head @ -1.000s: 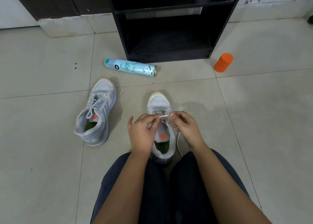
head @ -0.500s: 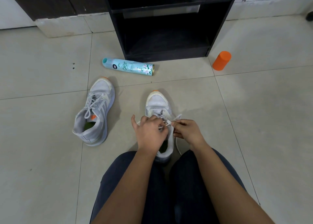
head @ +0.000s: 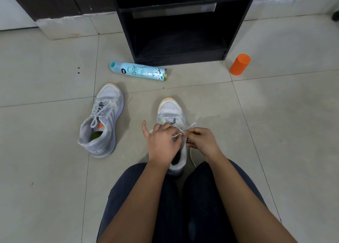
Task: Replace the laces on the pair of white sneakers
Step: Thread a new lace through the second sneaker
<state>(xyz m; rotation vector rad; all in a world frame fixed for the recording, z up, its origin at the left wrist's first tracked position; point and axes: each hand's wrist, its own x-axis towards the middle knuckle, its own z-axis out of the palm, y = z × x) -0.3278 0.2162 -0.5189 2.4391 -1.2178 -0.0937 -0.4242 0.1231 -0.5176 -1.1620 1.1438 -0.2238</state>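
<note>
- The sneaker you are working on (head: 171, 112) stands upright on the tiled floor (head: 275, 132) straight ahead of your knees, toe pointing away from you toward the black shelf unit (head: 179, 31).
- Its white lace (head: 190, 127) crosses the upper part of the shoe, and a loose strand (head: 191, 156) trails down on the right side of the heel toward your leg.
- Your left hand (head: 161, 143) sits over the tongue and opening, covering most of the back half of the shoe; its fingers are curled in and pinch the lace near the middle, while the thumb sticks out to the left.
- Your right hand (head: 203, 141) is just beside it on the shoe's right side, fingers closed tight on the same lace; the two sets of fingertips nearly touch.
- How many eyelets are threaded you cannot tell, since your hands hide them.
- The other sneaker (head: 102, 119) lies to the left, well apart from the first, leaning a little on its side, laces in place and a green insole visible inside.
- Beyond both shoes a pale blue spray can (head: 138, 73) lies on its side in front of the shelf unit.
- An orange cylinder (head: 240, 64) stands upright near the shelf unit's right corner.
- Your dark trouser legs (head: 201, 197) fill the bottom of the view, either side of the shoe's heel.
</note>
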